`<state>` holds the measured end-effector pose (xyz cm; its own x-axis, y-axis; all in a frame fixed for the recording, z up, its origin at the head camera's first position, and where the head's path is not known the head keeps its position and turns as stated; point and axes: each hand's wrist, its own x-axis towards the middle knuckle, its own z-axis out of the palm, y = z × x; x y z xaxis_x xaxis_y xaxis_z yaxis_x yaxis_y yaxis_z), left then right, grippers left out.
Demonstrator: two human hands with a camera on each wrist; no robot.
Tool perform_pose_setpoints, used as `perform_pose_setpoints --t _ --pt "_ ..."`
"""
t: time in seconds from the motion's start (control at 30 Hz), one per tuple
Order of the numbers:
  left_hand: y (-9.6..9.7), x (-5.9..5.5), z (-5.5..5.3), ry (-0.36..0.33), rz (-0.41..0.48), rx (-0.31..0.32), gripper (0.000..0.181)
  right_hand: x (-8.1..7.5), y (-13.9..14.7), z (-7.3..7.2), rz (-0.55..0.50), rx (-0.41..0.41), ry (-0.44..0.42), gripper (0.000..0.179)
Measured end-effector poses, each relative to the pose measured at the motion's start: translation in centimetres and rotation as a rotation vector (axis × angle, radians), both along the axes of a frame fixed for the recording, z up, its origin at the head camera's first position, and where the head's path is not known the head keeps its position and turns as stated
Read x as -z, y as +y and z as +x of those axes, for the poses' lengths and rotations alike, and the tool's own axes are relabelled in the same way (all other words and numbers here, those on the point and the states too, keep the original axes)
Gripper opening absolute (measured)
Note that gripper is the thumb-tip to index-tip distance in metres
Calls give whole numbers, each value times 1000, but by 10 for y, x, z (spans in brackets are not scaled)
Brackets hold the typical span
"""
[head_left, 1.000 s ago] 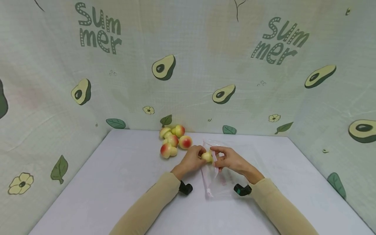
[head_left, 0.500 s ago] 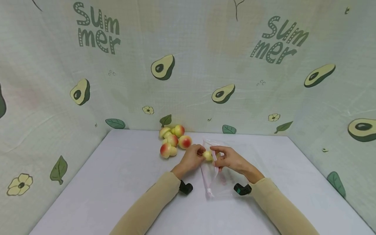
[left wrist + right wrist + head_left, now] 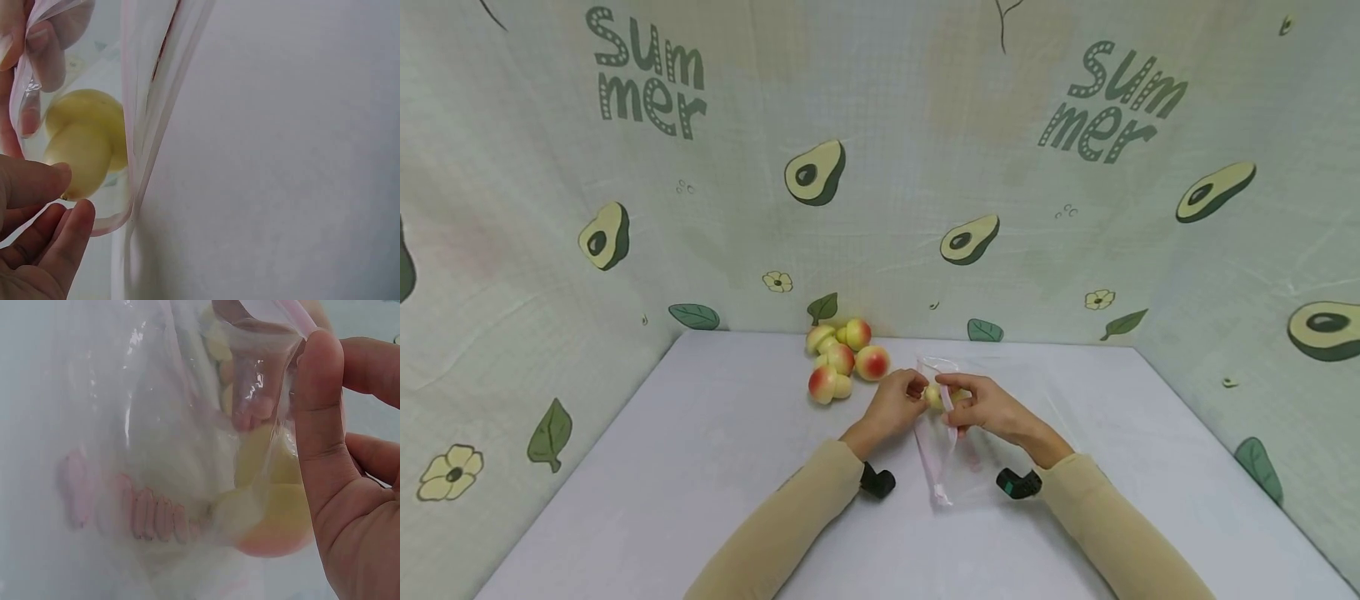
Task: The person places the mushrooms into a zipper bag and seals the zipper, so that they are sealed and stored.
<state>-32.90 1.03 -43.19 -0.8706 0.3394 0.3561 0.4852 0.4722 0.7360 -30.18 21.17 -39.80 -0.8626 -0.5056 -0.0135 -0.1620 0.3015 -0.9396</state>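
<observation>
Zip bag (image 3: 131, 444) could flop closed, snagging toy mushroom (image 3: 84, 150), if right hand (image 3: 988, 408) loses pinched bag edge. Mushroom might roll out if left hand (image 3: 889, 407), pinching stem end, lets go too soon. Mushroom in bag mouth, cap first; five more mushrooms (image 3: 841, 359) left of bag, outside.

plain beige long sleeves (image 3: 782, 521), small black wrist cameras (image 3: 877, 482)
</observation>
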Motion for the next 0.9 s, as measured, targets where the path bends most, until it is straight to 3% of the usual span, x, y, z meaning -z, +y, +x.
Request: perform_pose_setpoints --t 0.63,0.9 --pt "-32 -9 22 -22 31 66 26 -1 -2 2 14 16 -12 68" --pt "-50 -18 31 8 11 75 23 -2 -1 3 36 26 -14 68"
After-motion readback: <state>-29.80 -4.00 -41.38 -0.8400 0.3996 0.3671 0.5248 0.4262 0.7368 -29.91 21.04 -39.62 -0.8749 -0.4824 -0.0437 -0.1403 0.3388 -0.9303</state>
